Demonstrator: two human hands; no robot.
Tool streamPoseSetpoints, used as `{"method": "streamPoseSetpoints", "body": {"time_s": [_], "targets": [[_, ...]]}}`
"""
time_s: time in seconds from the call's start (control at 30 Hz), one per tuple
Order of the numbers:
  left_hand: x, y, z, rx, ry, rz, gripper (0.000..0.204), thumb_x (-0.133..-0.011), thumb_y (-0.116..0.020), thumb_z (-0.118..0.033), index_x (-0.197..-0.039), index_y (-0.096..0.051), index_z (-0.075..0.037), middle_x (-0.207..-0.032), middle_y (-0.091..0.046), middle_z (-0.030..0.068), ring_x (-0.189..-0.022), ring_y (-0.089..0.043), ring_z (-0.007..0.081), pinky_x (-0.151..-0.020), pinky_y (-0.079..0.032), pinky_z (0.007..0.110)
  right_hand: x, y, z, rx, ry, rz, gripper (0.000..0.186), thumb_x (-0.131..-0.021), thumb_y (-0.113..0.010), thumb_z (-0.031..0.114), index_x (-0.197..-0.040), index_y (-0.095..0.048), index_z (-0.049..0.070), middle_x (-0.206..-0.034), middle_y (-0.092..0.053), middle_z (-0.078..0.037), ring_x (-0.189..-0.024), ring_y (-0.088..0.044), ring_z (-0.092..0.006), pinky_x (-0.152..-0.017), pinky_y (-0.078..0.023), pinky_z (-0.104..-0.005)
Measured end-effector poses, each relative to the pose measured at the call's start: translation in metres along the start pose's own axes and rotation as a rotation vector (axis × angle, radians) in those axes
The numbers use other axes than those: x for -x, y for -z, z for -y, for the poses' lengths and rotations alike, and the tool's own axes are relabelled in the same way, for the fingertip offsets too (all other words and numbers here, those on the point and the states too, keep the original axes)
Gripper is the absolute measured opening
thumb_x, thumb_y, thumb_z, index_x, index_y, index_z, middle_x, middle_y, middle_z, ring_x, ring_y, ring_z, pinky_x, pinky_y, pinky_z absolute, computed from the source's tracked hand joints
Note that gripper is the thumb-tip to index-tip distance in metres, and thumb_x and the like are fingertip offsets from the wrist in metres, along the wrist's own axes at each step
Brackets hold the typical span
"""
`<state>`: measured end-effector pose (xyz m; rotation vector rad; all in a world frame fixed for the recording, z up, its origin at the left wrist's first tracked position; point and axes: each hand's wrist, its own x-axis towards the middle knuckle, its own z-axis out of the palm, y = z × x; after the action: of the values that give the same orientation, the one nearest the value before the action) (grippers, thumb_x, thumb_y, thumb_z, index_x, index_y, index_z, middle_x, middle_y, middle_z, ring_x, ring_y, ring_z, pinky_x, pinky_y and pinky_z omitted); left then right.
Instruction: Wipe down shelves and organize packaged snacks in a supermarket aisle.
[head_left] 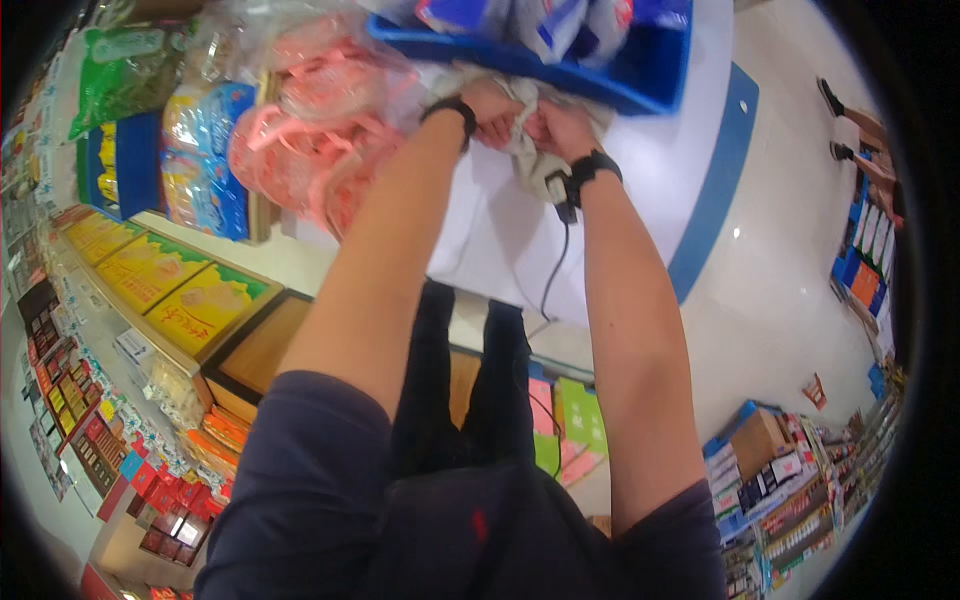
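A: Your pale cloth (pixel 526 150) is on your side of the blue bin (pixel 640 92), bunched just beside its near wall, over the white bench (pixel 475 225). How should it handle for you?

B: Light, limp and not fragile, I'd judge. It looks soft enough to fold wherever you squeeze, so you'd do best with a gathered handful rather than a thin edge.

A: And your grip?

B: Your left hand (pixel 492 113) has its fingers curled in on the cloth, near the bin's wall; your right hand (pixel 564 130) is a fist around another bunch, close beside it. A loose tail hangs between them, away from the bin.

A: What can't you make out from here?

B: Your fingertips are buried in the folds, so you can't tell how firmly they press. You can't tell damp from dry either. The bin's far side is cut off, and your black cable (pixel 556 268), on the near side of the bin, runs out of sight past the bench edge.
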<state>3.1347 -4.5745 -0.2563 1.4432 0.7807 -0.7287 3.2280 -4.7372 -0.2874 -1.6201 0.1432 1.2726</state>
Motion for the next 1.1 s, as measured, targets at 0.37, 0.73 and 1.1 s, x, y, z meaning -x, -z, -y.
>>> {"method": "streamPoseSetpoints", "body": {"time_s": [0.37, 0.73, 1.1], "targets": [[0.006, -0.153, -0.015, -0.158, -0.063, 0.047, 0.063, -0.095, -0.057, -0.054, -0.072, -0.067, 0.005, -0.066, -0.070, 0.0173, -0.053, -0.070, 0.0250, -0.043, -0.052, 0.033, 0.081, 0.137, -0.044, 0.178, -0.106, -0.102, 0.048, -0.095, -0.064, 0.048, -0.079, -0.069, 0.003, -0.073, -0.070, -0.007, -0.059, -0.064, -0.0141, -0.056, -0.052, -0.0279], [-0.070, -0.178, -0.094, -0.006, -0.076, -0.060, 0.068, -0.096, -0.053, -0.062, -0.082, -0.070, 0.003, -0.075, -0.073, 0.0153, -0.056, -0.070, 0.0200, -0.050, -0.054, 0.028, 0.041, 0.213, 0.004, 0.003, 0.003, -0.126, 0.037, -0.095, -0.067, 0.046, -0.085, -0.066, 0.010, -0.079, -0.069, 0.001, -0.071, -0.064, -0.0090, -0.069, -0.051, -0.0255], [-0.007, -0.236, -0.021, -0.151, 0.011, 0.115, 0.067, -0.096, -0.054, -0.057, -0.073, -0.067, 0.005, -0.072, -0.072, 0.0194, -0.058, -0.072, 0.0259, -0.050, -0.057, 0.034, 0.127, 0.208, -0.093, 0.097, -0.172, 0.044, 0.056, -0.097, -0.057, 0.058, -0.089, -0.069, 0.004, -0.083, -0.072, -0.006, -0.072, -0.069, -0.0146, -0.066, -0.055, -0.0290]]}}
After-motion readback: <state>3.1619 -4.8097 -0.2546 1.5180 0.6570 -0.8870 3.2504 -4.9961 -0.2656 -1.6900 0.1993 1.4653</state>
